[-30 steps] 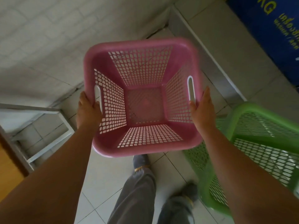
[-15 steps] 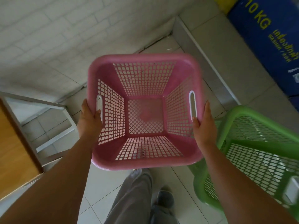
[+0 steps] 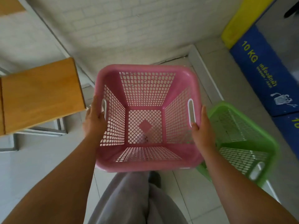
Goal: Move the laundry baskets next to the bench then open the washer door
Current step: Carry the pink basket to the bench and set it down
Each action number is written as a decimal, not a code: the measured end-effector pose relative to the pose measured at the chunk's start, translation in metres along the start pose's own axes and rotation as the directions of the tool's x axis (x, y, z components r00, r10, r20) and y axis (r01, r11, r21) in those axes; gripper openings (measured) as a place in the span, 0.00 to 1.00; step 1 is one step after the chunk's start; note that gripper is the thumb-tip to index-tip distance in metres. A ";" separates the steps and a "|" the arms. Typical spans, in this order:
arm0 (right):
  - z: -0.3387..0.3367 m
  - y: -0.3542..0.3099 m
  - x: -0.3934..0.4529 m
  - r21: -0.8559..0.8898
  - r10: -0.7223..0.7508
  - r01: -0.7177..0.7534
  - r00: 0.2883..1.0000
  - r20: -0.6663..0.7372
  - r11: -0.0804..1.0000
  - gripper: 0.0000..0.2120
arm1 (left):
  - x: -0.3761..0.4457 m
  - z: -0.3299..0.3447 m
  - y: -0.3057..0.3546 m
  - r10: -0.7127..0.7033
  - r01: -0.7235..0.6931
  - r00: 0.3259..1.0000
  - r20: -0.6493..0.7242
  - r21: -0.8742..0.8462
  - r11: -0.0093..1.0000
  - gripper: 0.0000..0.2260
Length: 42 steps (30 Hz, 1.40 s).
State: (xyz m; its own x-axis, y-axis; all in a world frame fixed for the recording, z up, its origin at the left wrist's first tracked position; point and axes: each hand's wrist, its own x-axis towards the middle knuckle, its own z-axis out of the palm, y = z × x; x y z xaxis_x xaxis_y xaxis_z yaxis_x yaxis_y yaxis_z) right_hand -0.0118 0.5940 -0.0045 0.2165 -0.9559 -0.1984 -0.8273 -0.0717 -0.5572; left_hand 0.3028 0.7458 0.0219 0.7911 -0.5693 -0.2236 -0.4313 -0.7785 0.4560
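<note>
I hold an empty pink laundry basket (image 3: pixel 146 73) with latticed walls in front of me, above the floor. My left hand (image 3: pixel 93 118) grips its left rim by the white handle slot. My right hand (image 3: pixel 202 128) grips the right rim the same way. A green laundry basket (image 3: pixel 268 139) stands on the floor just right of the pink one, partly behind my right arm. The wooden bench (image 3: pixel 40 92) on a grey metal frame is to the left, its end close to the pink basket. The washer's blue front panel (image 3: pixel 262 68), marked 10 KG, is at the far right; its door is not visible.
A white brick wall (image 3: pixel 129 29) rises straight ahead. A raised tiled step (image 3: pixel 200 68) runs under the washer. My legs in grey trousers (image 3: pixel 129 199) stand on pale floor tiles below the basket. A yellow panel (image 3: pixel 239 18) sits beside the blue one.
The view has tilted up and shifted left: the bench top has come into fuller sight on the left, and the pink basket now sits lower in view, still held in both hands.
</note>
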 end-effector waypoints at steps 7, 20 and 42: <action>-0.032 -0.026 -0.091 -0.031 -0.158 0.163 0.981 0.114 0.986 0.35 | -0.120 -0.062 -0.067 -0.104 0.091 0.989 -0.104 -0.123 0.988 0.30; 0.034 -0.141 -0.207 -0.018 -0.412 0.452 0.829 0.379 0.892 0.36 | -0.246 -0.153 -0.240 -0.450 0.401 0.871 -0.198 -0.246 0.883 0.29; 0.272 -0.409 -0.481 0.069 -0.634 0.740 0.519 0.574 0.669 0.35 | -0.382 -0.337 -0.598 -0.769 0.622 0.554 -0.321 -0.455 0.638 0.25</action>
State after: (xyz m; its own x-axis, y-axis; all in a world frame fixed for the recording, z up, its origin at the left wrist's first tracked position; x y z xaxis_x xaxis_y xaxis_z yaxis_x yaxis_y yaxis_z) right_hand 0.3638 1.1604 0.0992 0.9339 -0.2872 -0.2127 -0.3573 -0.7362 -0.5747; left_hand 0.4049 1.5177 0.1254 0.9086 0.3678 -0.1981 0.4141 -0.7303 0.5434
